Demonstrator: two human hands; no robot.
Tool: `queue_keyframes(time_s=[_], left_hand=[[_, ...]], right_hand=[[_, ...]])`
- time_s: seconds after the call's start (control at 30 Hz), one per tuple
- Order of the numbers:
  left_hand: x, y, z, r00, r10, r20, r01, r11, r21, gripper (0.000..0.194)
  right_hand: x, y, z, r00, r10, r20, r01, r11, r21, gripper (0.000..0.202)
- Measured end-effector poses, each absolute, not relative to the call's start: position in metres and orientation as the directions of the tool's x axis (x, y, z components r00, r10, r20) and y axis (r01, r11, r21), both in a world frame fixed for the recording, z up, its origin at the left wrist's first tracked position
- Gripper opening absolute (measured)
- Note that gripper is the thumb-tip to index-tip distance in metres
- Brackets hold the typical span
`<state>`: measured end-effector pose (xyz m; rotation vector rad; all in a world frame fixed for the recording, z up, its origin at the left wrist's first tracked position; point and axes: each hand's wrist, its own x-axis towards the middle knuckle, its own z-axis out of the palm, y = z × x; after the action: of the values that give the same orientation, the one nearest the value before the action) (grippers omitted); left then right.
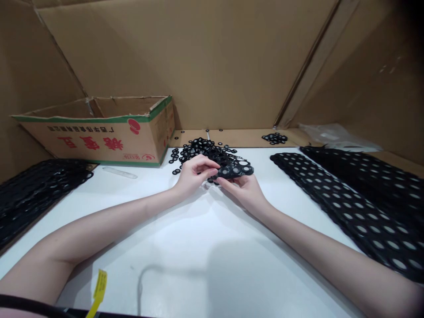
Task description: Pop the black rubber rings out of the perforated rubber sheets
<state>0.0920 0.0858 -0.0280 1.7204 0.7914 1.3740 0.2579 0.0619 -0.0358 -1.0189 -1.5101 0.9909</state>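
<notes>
A black sheet with round holes [236,170] is held up over the middle of the white table. My left hand [197,173] pinches its left end between thumb and fingers. From below and the right, my right hand [243,187] grips the same sheet, thumb at its near edge and the other fingers mostly hidden beneath. Just behind both hands lies a pile of small black rings [198,148], some scattered off to its left.
An open cardboard box [132,137] stands at the back left. Black perforated sheets are stacked at the left [39,185] and right [347,203]. A small ring heap [274,138], clear plastic bag [338,136] and whitish stick [119,172] lie around. Cardboard walls [205,66] enclose the table.
</notes>
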Motion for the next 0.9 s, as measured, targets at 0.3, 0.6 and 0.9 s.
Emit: queue_keyframes(time_s=[0.3,0.6,0.9], left_hand=[[0.090,0.085,-0.028,0.359,0.780,0.514,0.108,-0.581,0.807,0.020],[0.094,0.082,-0.031,0.348,0.859,0.375,0.041,-0.414,0.909,0.010],[0.092,0.097,-0.027,0.176,0.937,0.303,-0.138,-0.281,0.950,0.020]], right_hand=[[0.256,0.063,-0.034,-0.130,0.925,0.357,0.103,0.370,-0.923,0.019],[0.256,0.063,-0.039,-0.146,0.936,0.320,0.047,0.330,-0.943,0.018],[0.257,0.063,-0.035,-0.148,0.953,0.264,0.136,0.284,-0.949,0.018]])
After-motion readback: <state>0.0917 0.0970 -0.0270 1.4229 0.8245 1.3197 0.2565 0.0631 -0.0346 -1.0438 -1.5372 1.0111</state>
